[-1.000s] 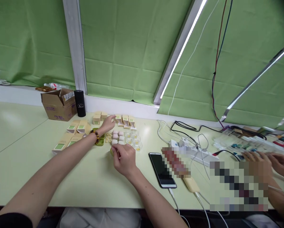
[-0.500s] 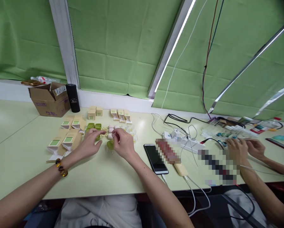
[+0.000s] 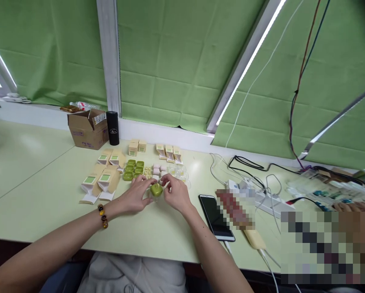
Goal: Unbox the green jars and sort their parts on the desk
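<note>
A small glossy green rounded-square container (image 3: 156, 189) stands on the table between my two hands, with something clear showing under it. My left hand (image 3: 137, 196) is at its left side, thumb and index finger curved round it and appearing to touch. To its right is my right hand (image 3: 176, 193), fingers bent and thumb apart from the index finger, with nothing visible in them. Just beyond lie several open green trays (image 3: 128, 176), small yellowish pieces (image 3: 147, 171), pale pink and white blocks (image 3: 156, 171) and clear round cups (image 3: 181, 172).
Folded beige cartons (image 3: 108, 179) lie to the left, with more cartons (image 3: 169, 152) at the back. A cardboard box (image 3: 89, 134) and a black bottle (image 3: 112, 128) stand by the wall. On the right are a phone (image 3: 216, 217), cables, a power strip (image 3: 270, 203) and another person's hand (image 3: 357, 215).
The view has turned, so the scene sits farther right. My right hand has drawn off the green container's top to its right; my left hand has come in against its left side.
</note>
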`<state>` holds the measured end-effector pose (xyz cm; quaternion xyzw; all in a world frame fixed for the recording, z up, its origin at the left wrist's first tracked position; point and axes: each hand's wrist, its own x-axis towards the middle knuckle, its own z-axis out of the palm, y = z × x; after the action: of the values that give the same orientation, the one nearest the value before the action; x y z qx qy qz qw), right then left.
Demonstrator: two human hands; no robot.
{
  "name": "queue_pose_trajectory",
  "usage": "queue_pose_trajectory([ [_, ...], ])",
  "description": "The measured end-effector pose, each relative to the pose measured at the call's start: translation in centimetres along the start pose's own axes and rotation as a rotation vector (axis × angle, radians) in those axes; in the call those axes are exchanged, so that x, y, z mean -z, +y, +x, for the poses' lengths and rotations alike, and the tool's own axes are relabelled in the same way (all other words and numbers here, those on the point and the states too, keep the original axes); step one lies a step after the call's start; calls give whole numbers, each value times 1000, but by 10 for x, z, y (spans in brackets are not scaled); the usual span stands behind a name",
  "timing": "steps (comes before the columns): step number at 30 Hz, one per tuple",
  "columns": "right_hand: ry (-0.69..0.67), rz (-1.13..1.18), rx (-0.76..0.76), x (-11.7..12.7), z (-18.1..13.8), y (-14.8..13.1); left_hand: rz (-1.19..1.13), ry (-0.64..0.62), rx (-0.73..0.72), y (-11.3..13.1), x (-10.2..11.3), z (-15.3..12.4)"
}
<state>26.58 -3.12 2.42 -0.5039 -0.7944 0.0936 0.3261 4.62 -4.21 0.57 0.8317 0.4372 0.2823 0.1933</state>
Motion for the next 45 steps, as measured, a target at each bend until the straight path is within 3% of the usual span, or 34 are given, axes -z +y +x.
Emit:
queue_pose_trajectory([
  [6,-179,43,59,7,-4,-10,-48,14,-11,-3,-2,-3],
  [12,-126,-14,74,-9,-6,-12,-33,34,-23,-5,-6,-4],
  [24,-175,243,90,-9,-4,-3,-33,18,-4,-6,-2,-6],
  [38,-137,107,114,-14,-5,-3,-147,-15,-66,-15,-10,-3],
  [45,-111,149,99,-16,-5,-3,-173,-18,21,-17,-10,-2],
])
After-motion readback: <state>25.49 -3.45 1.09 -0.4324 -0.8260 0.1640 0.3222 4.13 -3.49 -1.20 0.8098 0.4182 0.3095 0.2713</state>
